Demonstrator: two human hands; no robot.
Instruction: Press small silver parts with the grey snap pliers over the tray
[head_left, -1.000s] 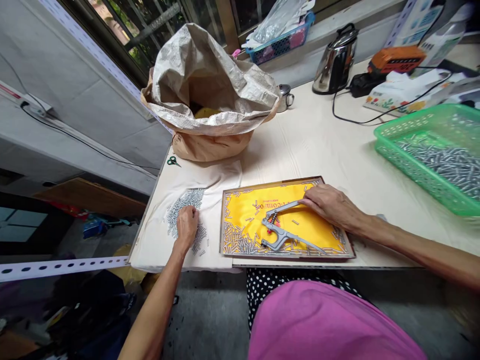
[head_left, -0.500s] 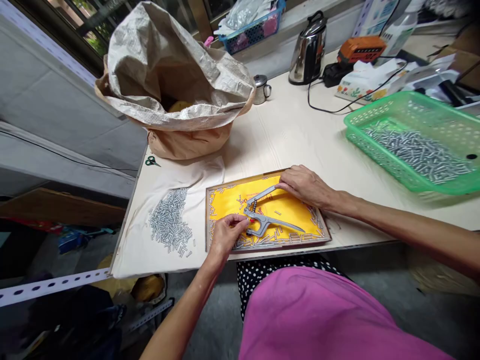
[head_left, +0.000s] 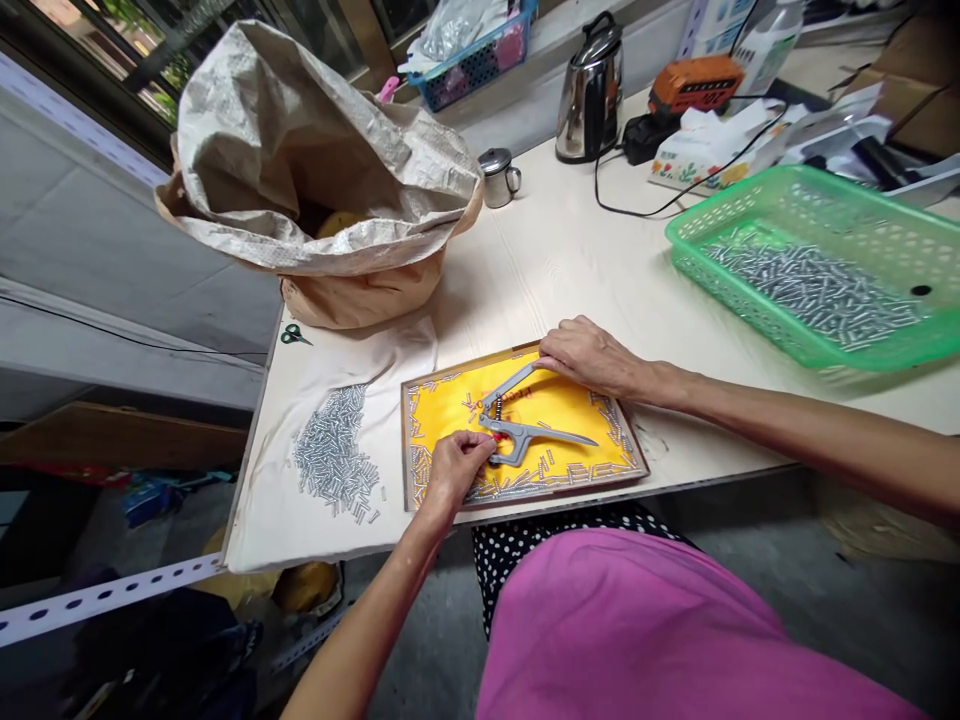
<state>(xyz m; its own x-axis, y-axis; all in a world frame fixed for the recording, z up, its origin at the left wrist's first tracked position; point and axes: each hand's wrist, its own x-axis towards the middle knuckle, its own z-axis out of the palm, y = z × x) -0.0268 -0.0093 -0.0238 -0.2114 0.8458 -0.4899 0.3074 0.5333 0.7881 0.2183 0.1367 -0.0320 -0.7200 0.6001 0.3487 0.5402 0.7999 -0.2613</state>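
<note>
Head view: a pale wood-grain bench (head_left: pixel 540 270) carries a green plastic basket (head_left: pixel 735 195) full of small silver metal pins (head_left: pixel 814 290), a white cloth (head_left: pixel 375 345) under a loose heap of pins (head_left: pixel 334 455), and a brown-framed tray lined with yellow fabric (head_left: pixel 406 440). On the tray lie grey metal spring pliers (head_left: pixel 525 432), which look stiff and fairly weighty, and seem best taken by the long handles. The hands are apart: the right hand (head_left: pixel 589 355) rests over the upper handle, while the left hand (head_left: pixel 454 470) pinches at the pliers' head, though what it grips is unclear. The pins look light and apt to roll. Earlier, the left hand sat on the heap on the cloth.
</note>
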